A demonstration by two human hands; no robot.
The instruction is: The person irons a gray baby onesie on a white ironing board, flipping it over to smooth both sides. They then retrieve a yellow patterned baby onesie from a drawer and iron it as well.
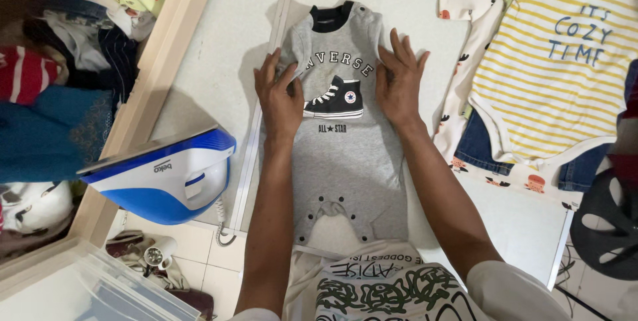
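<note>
Grey cotton fills the centre of my view: a baby romper (342,141) lies flat, front up, on the white worktop (212,62), its dark collar pointing away from me and its snap-button crotch nearest my body. My left fingers (274,72) are loosely spread and pressed on the romper's left side, beside the printed sneaker picture (334,100); the thumb bends inward against the cloth, pinching a small fold near the sleeve. My right fingers (401,52) are spread flat and open on the romper's opposite shoulder, gripping nothing. Both my left hand (279,98) and my right hand (399,85) rest palm down, one on each side of the sneaker print, forearms running back toward me along the romper's edges.

Left of the romper, near the worktop's edge, a blue and white steam iron (163,175) sits tilted, its cord dropping below. Farther left of the romper, beyond a pale wooden rail (156,72), folded clothes (60,75) are stacked in red, blue and dark colours. Right of the romper, a yellow-striped white bodysuit (551,75) lies over denim shorts (478,145) and a white printed garment (458,95). Below the iron, off the worktop, a clear plastic box (113,288) stands on the tiled floor (199,254).
</note>
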